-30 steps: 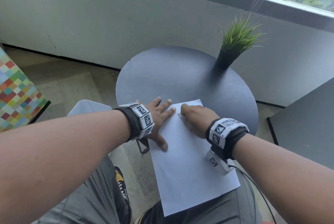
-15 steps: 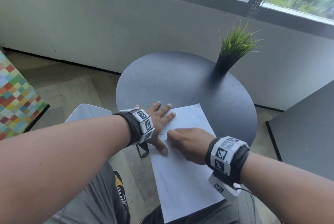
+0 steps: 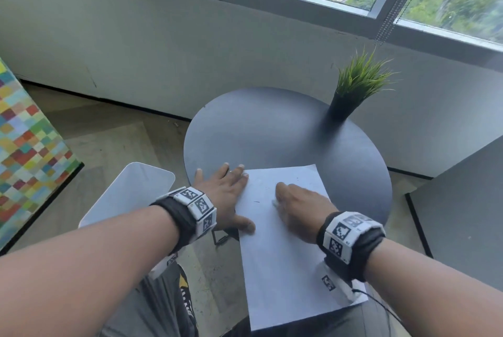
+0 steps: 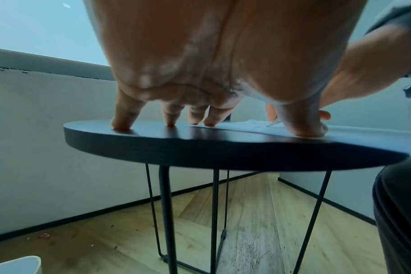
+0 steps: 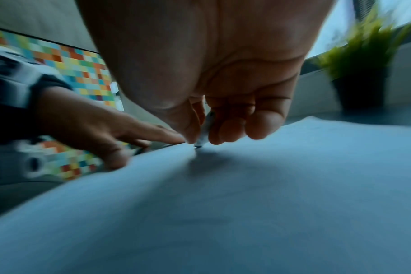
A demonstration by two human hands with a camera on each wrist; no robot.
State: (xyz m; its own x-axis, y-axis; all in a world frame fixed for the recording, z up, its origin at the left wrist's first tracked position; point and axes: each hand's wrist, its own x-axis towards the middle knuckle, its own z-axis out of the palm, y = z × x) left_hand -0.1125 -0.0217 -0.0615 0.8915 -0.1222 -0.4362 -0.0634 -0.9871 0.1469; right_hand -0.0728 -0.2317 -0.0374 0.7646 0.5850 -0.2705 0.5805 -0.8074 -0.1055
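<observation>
Paper is the worry here: the thin white sheet (image 3: pixel 283 255) lies on the near side of the round dark desk (image 3: pixel 272 129), and its near half hangs off the edge over the person's lap.

On the left, the left hand (image 3: pixel 223 195) lies flat with its fingers (image 4: pixel 127 118) spread. The outer two fingertips sit on bare desk, and only the inner two and the thumb press the sheet's left margin. I reckon that is a thin hold; a hard stroke could pull the sheet out from under them and swing it round.

In the middle, the right hand (image 3: pixel 302 208) curls its thumb and fingers into a pinch on a small white stub (image 5: pixel 205 129), tip down on the sheet. I cannot tell whether it is an eraser or something that marks. If the hand bears down or works toward the unsupported half, the paper would likely buckle, crease or tear, since nothing backs it there.

Far right, a potted plant (image 3: pixel 359 80) stands well apart, so only a wide sweep of the arm would threaten it.
</observation>
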